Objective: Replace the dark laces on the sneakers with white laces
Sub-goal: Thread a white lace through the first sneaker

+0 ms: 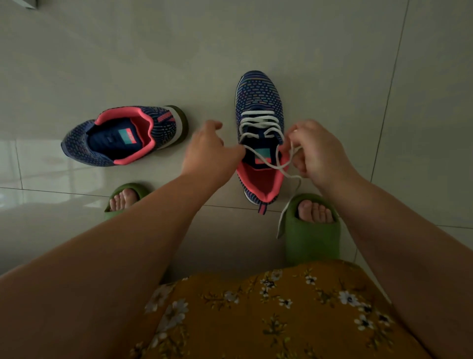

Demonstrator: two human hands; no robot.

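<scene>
A pale glossy tiled floor [320, 46] fills the view, its thin dark grout lines running across at nine o'clock and slanting down at three o'clock. Two green slippers with open toes stand on it: the left slipper [116, 202] at about eight o'clock, mostly hidden, the right slipper [311, 240] at about five o'clock, bare toes showing in each. At six o'clock lies mustard-yellow cloth [268, 315] printed with small white flowers. A grey corner of something [25, 3] shows at eleven o'clock.

Glossy, smooth tiled floor [281, 38]; matt knitted-cloth sneakers [258, 97] with smooth pink lining; flat woven white lace [258, 120]; matt, smooth green foam-like slippers [311, 240]; soft printed mustard floral cloth [268, 315] at lower edge.
</scene>
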